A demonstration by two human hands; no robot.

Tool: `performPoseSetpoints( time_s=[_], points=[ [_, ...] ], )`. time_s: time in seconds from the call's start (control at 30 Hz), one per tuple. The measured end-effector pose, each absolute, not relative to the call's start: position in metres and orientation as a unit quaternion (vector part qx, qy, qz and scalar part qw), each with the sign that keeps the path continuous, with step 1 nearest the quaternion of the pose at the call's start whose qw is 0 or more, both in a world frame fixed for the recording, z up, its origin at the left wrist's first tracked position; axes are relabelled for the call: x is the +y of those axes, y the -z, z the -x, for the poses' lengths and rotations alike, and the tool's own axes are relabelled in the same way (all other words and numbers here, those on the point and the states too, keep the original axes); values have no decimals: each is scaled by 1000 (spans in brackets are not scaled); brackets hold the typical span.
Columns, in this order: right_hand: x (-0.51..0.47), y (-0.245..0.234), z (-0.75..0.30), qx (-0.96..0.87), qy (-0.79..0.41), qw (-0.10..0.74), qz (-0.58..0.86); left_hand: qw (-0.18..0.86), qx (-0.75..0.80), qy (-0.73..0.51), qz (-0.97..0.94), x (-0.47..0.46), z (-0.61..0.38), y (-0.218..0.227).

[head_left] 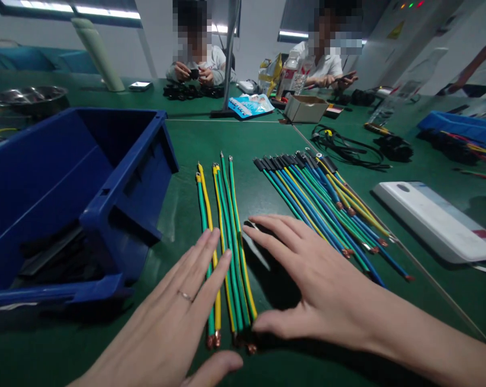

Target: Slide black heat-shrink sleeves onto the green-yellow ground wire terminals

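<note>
- I have both hands flat and spread over a small bundle of green-and-yellow wires (pixel 226 242) lying lengthwise on the green table (pixel 210 140).
- My left hand (pixel 174 322) is open, fingers straight and splayed, a ring on one finger; two fingertips rest across the leftmost wires of the bundle. It grips nothing.
- My right hand (pixel 323 285) is open too, palm down, fingers stretched toward the left; its thumb lies against the right edge of the bundle near the copper ends. It clasps nothing.
- Under the right fingers I make out a dark flat object beside a pale strip (pixel 256 250); I cannot tell what either is.
- The bundle's near ends carry copper lugs (pixel 216 339), just ahead of my left thumb.
- A second, larger fan of blue, green and yellow wires with black sleeves (pixel 319 204) lies to the right, apart from the bundle.
- A blue plastic bin (pixel 65 183) stands tipped at the left, just beside the bundle, with dark pieces inside.
- A white flat device (pixel 436 220) lies at the far right.
- Across the table two other people sit, each with hands busy on small dark items; a cardboard box (pixel 305 107) and black cables (pixel 347 148) lie between us.
</note>
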State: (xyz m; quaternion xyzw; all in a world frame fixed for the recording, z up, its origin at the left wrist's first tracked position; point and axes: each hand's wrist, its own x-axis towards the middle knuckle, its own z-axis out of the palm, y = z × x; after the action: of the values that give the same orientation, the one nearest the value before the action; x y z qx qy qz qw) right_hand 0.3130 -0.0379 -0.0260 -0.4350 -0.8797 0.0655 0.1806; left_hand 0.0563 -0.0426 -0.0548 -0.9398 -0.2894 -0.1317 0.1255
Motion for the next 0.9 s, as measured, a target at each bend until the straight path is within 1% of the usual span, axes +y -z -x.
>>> performPoseSetpoints(
  time_s=[0.1, 0.27, 0.43, 0.57, 0.77, 0.9],
  points=[
    [-42, 34, -310, -891, -48, 140, 429, 156, -315, 120, 929, -43, -55, 55],
    [-41, 35, -307, -902, -72, 106, 412, 170, -305, 105, 931, -40, -50, 58],
    [-42, 31, -305, -909, -102, 108, 389, 124, -284, 77, 948, -39, -47, 60],
    [-43, 29, -303, -914, -104, 103, 379, 100, -279, 72, 952, -39, -46, 59],
    [-42, 30, -304, -924, -86, 90, 361, 102, -287, 82, 949, -37, -46, 56],
    [-43, 33, -305, -927, -76, 93, 357, 130, -276, 76, 949, -37, -44, 57]
  ],
)
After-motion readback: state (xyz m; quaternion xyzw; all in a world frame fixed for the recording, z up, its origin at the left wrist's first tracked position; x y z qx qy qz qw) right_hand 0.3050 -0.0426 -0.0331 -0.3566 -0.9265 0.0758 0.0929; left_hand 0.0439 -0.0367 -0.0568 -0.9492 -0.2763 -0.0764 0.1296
